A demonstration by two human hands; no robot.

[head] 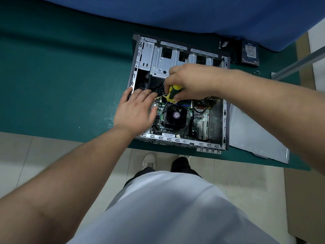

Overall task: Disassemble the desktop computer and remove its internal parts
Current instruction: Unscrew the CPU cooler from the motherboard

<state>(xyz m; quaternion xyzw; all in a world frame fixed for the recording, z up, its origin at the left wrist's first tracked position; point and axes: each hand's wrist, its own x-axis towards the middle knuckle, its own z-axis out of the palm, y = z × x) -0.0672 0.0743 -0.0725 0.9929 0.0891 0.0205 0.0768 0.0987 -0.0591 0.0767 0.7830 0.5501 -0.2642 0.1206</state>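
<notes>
An open desktop computer case [226, 110] lies on its side on the green table mat. Inside it I see the motherboard [200, 118], a black CPU fan [175, 115] and an empty silver drive cage [162, 60]. My right hand [190, 81] grips a yellow and green screwdriver [173, 92] that points down into the case above the fan; its tip is hidden. With fingers straight, my left hand [135, 110] rests on the case's left edge and the board.
A removed hard drive [250, 52] lies at the back right, with small loose screws [257, 72] near it. The grey side panel [255, 136] lies right of the case. A blue cloth [193, 18] covers the back. The table edge is just before my legs.
</notes>
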